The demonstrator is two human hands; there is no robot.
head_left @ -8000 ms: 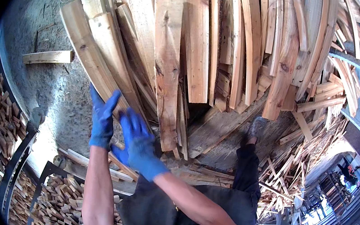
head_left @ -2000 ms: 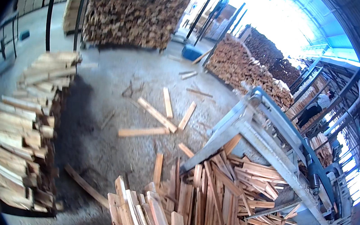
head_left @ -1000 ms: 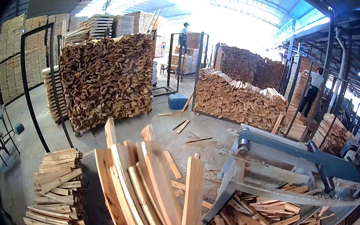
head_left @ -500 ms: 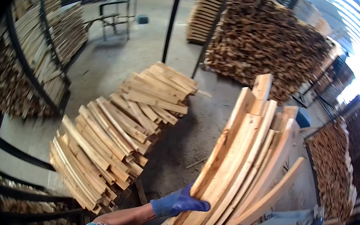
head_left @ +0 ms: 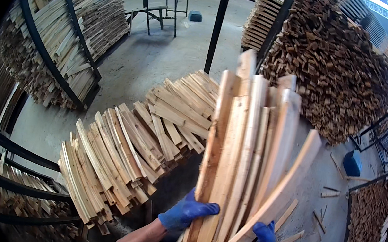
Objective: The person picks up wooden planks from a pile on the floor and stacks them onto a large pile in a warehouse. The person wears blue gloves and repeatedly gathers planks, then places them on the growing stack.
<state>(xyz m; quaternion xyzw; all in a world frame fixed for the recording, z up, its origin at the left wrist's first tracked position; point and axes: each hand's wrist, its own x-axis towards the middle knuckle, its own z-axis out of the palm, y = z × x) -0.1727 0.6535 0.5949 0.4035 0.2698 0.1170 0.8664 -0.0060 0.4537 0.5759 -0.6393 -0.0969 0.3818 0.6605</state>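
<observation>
step: carrying | left hand (head_left: 186, 213) and right hand (head_left: 265, 238), gloved, grasping slat bundle (head_left: 246, 167) upright beside stack (head_left: 136, 147) | next, likely: lower bundle flat onto stack, ends aligned

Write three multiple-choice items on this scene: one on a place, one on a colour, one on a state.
1. Where does the stacked pile of slats lie?
A. To the left of the held bundle
B. On the metal table
C. To the right of the held bundle

2. What colour are the gloves?
A. Yellow
B. Blue
C. White

3. How is the bundle of wooden slats held?
A. Lying flat on the floor
B. Leaning on the post
C. Upright, gripped at its lower end by both hands

Answers: 1 A, the pile sits left of the bundle. 2 B, both the left hand and the right hand wear blue. 3 C, the fingers of both hands wrap the lower ends.
</observation>
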